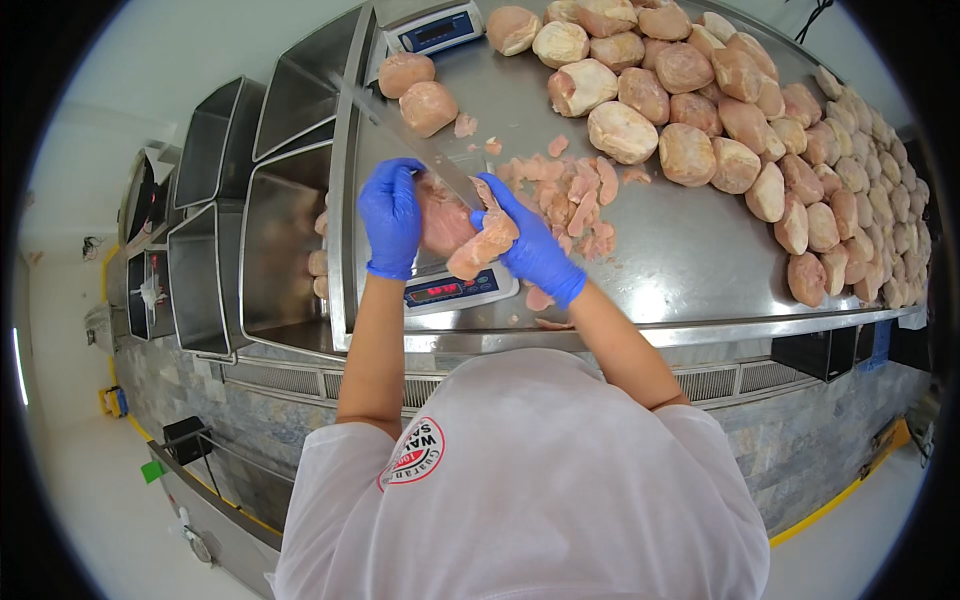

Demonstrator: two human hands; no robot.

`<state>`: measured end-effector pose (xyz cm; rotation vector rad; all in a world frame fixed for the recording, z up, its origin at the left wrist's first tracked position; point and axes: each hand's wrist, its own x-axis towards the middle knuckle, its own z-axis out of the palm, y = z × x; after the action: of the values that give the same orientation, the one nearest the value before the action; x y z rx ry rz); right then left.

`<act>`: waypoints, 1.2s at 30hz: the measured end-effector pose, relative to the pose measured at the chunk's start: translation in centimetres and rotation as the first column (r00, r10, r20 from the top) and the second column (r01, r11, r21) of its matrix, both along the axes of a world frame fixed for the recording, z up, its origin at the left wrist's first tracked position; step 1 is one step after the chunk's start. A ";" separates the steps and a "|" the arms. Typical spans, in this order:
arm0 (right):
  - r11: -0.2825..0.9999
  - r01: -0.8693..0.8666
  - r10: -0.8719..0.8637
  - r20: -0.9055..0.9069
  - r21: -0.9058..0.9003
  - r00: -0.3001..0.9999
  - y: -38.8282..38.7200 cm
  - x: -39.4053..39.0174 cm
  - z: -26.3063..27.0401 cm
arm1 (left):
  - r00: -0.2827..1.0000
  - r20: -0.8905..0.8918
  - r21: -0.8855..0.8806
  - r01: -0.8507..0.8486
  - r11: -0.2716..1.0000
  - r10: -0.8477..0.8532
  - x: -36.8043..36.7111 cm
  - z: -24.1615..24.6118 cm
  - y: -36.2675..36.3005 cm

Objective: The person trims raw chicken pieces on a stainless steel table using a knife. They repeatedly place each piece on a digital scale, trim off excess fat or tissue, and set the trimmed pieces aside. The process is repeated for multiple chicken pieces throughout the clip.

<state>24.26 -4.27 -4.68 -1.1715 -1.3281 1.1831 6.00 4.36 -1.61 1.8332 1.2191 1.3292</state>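
Blue-gloved, my left hand (394, 217) grips the left side of a rounded lump of raw pink meat (444, 217). My right hand (534, 238), also gloved in blue, is closed around a knife whose handle is hidden in the fingers. The long knife blade (442, 165) slants up and left across the top of the lump. A pale strip of trimmed meat (484, 244) hangs at the lump's right side, against my right fingers. Just below the lump, a digital scale (457, 290) shows a lit red display; the lump hides much of its platform.
Meat trimmings (562, 195) lie scattered on the steel table (660, 255). Whole meat lumps (682, 150) crowd the right side. Two more lumps (427, 109) sit near a second scale (435, 31). Steel bins (285, 255) adjoin the table's raised left edge.
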 end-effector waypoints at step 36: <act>0.977 -0.213 0.214 0.022 -0.030 0.977 -4.6 3.1 -4.9 | 0.988 0.050 -0.357 0.152 0.922 -0.144 -0.4 0.9 -3.8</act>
<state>27.34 -8.90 -9.56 -1.0864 -1.4898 1.3470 5.65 0.55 -0.70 1.6067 1.1949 0.9655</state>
